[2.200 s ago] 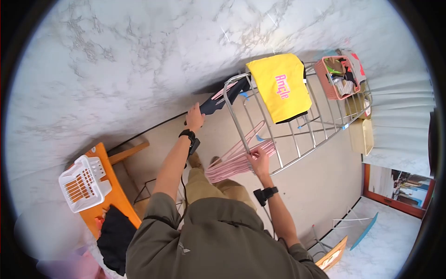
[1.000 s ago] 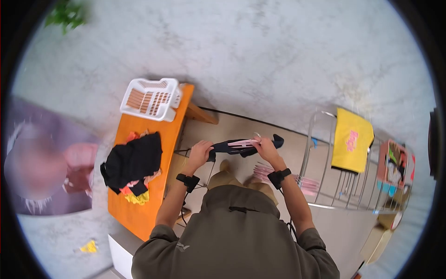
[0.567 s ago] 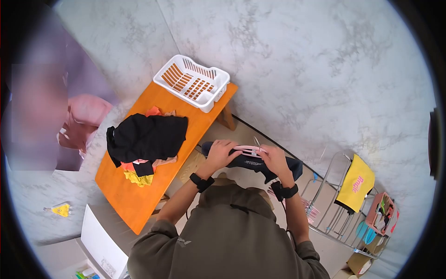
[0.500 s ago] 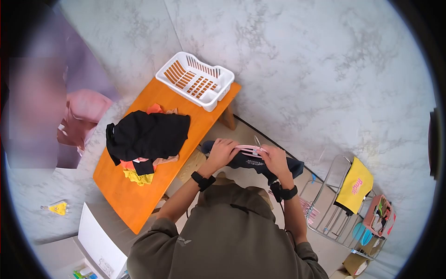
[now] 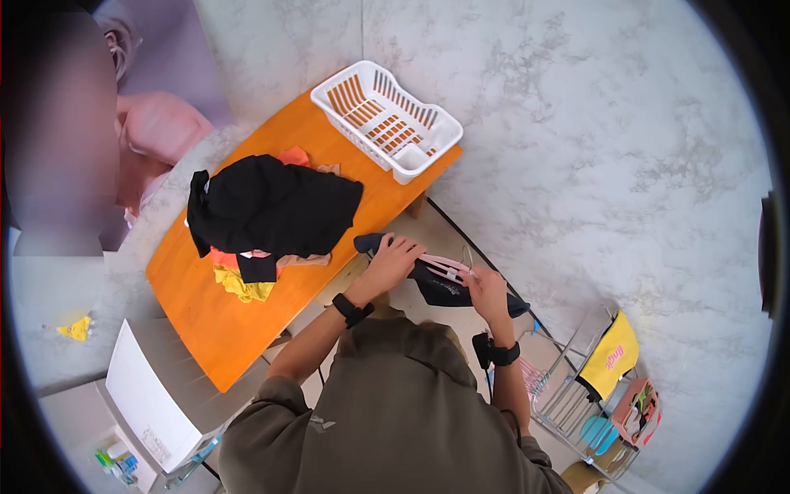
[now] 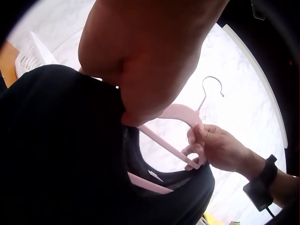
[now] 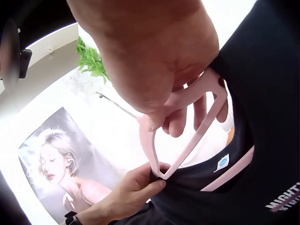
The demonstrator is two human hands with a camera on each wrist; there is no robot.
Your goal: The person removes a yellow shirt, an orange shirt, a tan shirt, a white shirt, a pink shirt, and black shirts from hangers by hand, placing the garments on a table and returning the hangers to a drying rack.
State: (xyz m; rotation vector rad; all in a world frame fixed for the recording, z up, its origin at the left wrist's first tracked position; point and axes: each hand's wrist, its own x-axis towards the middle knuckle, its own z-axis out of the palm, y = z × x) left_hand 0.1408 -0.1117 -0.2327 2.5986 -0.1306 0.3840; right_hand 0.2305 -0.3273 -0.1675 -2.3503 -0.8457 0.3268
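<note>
A dark shirt with pale lettering hangs on a pink hanger in front of the torso. In the head view the left hand grips the collar and the hanger's left side. The right hand pinches the hanger's other side by the metal hook. From the left wrist, the right hand has thumb and fingers on the pink hanger beside the neckline. From the right wrist, the left hand pinches the collar at the hanger's corner; the shirt covers part of the hanger.
An orange table at left holds a black garment over coloured clothes and a white basket. At lower right stands a metal rack with a yellow cloth, a pink basket and pink hangers.
The right hand left the rack's hangers and the shirt came from beside the rack to in front of the torso, now held by both hands. The view has turned toward the table.
</note>
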